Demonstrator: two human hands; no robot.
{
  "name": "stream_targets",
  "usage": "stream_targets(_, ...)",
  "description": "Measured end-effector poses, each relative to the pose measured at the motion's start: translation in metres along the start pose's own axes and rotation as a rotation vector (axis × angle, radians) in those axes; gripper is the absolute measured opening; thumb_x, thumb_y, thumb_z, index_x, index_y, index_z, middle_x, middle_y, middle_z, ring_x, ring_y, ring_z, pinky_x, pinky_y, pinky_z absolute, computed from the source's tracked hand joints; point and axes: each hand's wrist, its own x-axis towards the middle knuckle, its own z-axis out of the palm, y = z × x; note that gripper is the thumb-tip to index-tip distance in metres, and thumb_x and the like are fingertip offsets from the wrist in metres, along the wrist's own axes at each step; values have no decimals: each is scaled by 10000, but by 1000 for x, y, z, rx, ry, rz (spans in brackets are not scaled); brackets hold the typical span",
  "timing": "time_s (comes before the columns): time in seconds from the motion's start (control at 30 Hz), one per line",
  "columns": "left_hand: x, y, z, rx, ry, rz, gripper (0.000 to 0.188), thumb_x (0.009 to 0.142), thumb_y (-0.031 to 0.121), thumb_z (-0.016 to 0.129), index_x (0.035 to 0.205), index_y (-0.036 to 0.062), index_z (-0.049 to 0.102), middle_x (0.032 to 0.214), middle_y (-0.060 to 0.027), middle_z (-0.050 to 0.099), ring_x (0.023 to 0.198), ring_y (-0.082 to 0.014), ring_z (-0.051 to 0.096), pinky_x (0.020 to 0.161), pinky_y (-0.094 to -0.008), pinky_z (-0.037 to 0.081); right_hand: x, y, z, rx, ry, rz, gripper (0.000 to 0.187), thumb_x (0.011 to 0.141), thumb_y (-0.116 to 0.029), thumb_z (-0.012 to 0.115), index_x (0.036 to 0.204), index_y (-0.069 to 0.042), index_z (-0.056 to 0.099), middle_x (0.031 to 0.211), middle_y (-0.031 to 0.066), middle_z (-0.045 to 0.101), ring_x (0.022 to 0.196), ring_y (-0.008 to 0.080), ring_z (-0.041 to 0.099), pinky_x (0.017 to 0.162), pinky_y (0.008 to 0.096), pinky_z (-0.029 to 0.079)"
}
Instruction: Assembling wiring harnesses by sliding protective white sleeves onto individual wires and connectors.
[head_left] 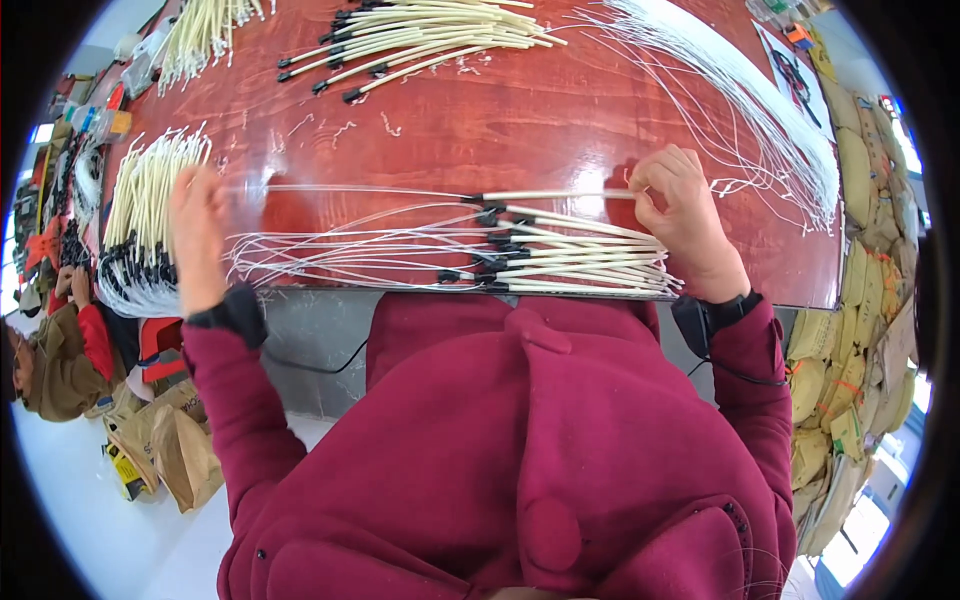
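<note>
My right hand (682,200) pinches the right end of a thin cream tube (560,195) with a black tip at its other end. From that tip a clear white cord (350,188) runs nearly straight to my left hand (200,230), which is somewhat blurred and closed at the cord's end. Below it, near the table edge, lies a pile of similar cream tubes (590,255) with black tips, their white cords (340,250) trailing left. Beside my left hand stands a dense row of cream tubes (150,190) with black lower ends and looped white cords.
More black-tipped tubes (430,35) lie at the far side of the red table (480,120); another bundle (205,35) is far left. A spread of loose white cords (750,90) covers the right. Tan sacks (850,330) are stacked at right. Another person (65,360) sits at left.
</note>
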Motion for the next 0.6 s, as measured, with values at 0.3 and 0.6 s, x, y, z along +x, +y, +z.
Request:
stream_targets(0.3, -27, -21, -73, 486, -151, -136, 128, 1031, 199, 607, 1052, 74, 624, 856, -14, 607, 672, -56, 533, 525, -216, 394, -14, -10, -16, 11, -24, 55, 168, 762, -28, 717, 916, -71, 666, 992, 50, 681, 939, 247, 593, 872, 380, 427)
stream_targets(0.6, -68, 35, 91, 897, -445, 842, 358, 868, 209, 743, 1196, 93, 661, 1196, -129, 616, 1138, -344, 581, 948, -458, 472, 55, -58, 21, 20, -10, -222, 192, 824, -100, 740, 1008, -72, 695, 1074, 52, 690, 996, 263, 600, 898, 388, 436)
